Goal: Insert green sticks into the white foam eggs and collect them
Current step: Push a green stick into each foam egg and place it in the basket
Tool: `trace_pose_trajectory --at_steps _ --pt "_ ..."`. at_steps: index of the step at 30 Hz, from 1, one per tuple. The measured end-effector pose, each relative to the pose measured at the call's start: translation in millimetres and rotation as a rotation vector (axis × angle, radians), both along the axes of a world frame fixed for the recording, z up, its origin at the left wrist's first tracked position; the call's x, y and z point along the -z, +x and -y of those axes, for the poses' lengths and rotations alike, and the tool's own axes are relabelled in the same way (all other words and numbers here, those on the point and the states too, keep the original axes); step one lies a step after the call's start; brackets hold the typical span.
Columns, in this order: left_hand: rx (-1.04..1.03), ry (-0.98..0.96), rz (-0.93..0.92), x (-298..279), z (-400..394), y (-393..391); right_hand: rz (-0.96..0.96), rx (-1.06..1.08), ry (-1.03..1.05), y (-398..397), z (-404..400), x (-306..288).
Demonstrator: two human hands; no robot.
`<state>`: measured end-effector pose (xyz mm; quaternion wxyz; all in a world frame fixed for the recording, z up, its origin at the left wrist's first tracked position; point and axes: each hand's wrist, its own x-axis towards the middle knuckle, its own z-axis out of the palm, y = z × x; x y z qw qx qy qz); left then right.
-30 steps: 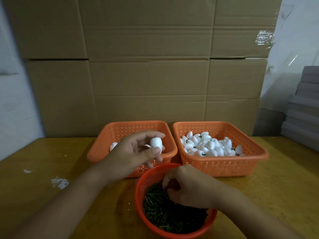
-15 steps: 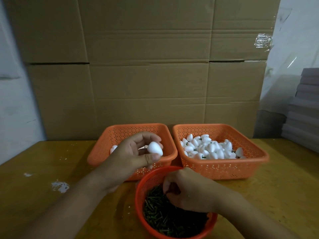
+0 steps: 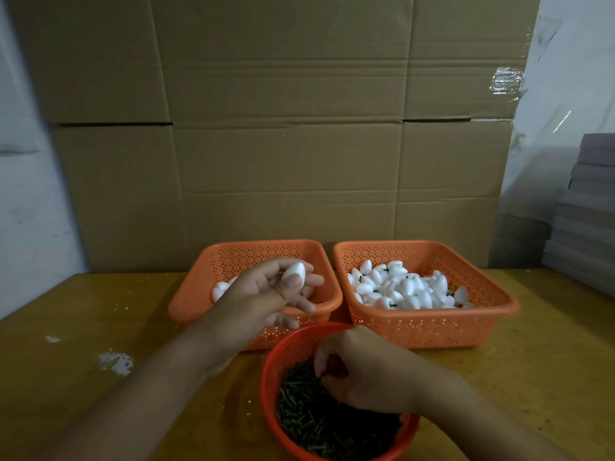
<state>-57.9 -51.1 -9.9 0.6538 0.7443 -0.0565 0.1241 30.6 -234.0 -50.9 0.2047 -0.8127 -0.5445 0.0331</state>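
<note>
My left hand (image 3: pixel 266 294) hovers over the left orange basket (image 3: pixel 199 294) and pinches a white foam egg (image 3: pixel 294 271) between thumb and fingers. A few plain eggs (image 3: pixel 220 290) lie in that basket. My right hand (image 3: pixel 362 371) reaches into the round red bowl (image 3: pixel 271 371) of green sticks (image 3: pixel 319 424), fingers curled down among the sticks; whether it holds one is hidden. The right orange basket (image 3: pixel 492 314) holds several eggs with green sticks in them (image 3: pixel 399 289).
Everything stands on a yellow wooden table (image 3: pixel 100 327) with white crumbs at the left. A wall of cardboard boxes (image 3: pixel 283 144) rises right behind the baskets. Grey stacked sheets (image 3: pixel 589 211) lie at the far right.
My left hand has turned the egg and lifted it slightly over the left basket. My right hand stays in the red bowl, working among the sticks.
</note>
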Motion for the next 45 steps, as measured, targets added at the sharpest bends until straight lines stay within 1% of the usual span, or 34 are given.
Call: trace_pose_trajectory --at_steps 3,5,9,14,19,22,25,27,28,31,33,34,35,37,39,42,45 --pt "0.084 -0.207 -0.072 -2 -3 0 -0.002 0.002 0.004 0 0 0" --pt "0.126 -0.323 -0.086 -3 -6 1 -0.005 0.005 0.000 0 0 0" --pt "0.116 -0.441 -0.075 -4 -10 4 -0.017 0.004 -0.012 1 0 0" --pt "0.243 -0.607 -0.101 -5 -16 5 -0.031 0.005 -0.002 1 -1 0" --pt "0.197 -0.761 -0.191 -7 -13 6 -0.025 0.008 -0.006 0 -1 -1" --pt "0.170 -0.787 -0.200 -7 -12 6 -0.023 0.009 -0.003 -1 0 -1" --pt "0.136 -0.713 -0.175 -5 -13 6 -0.057 -0.011 0.027 -1 2 -7" --pt "0.112 -0.646 -0.132 -3 -12 5 -0.193 -0.013 0.118 0 4 -14" --pt "0.106 -0.626 -0.109 -3 -11 5 -0.321 -0.002 0.187 0 6 -18" --pt "0.087 -0.634 -0.082 -3 -9 5 -0.843 0.029 0.486 -3 9 -32" --pt "0.076 -0.637 -0.088 -2 -9 4 -1.190 0.014 0.707 -5 9 -39" --pt "0.073 -0.625 -0.089 -3 -8 3 -1.301 0.012 0.798 -6 8 -42" --pt "0.074 -0.602 -0.087 -3 -7 2 -1.365 0.022 0.867 -6 8 -45" --pt "0.061 -0.530 -0.078 -4 -4 0 -1.415 0.056 0.970 -7 7 -48" --pt "0.035 -0.469 -0.063 -4 -2 -1 -1.416 0.097 1.040 -6 5 -48" --pt "0.038 -0.435 -0.046 -4 1 -2 -1.346 0.156 1.062 -6 4 -46" --pt "0.022 -0.377 -0.026 -4 2 -3 -1.226 0.144 1.029 -7 4 -44"
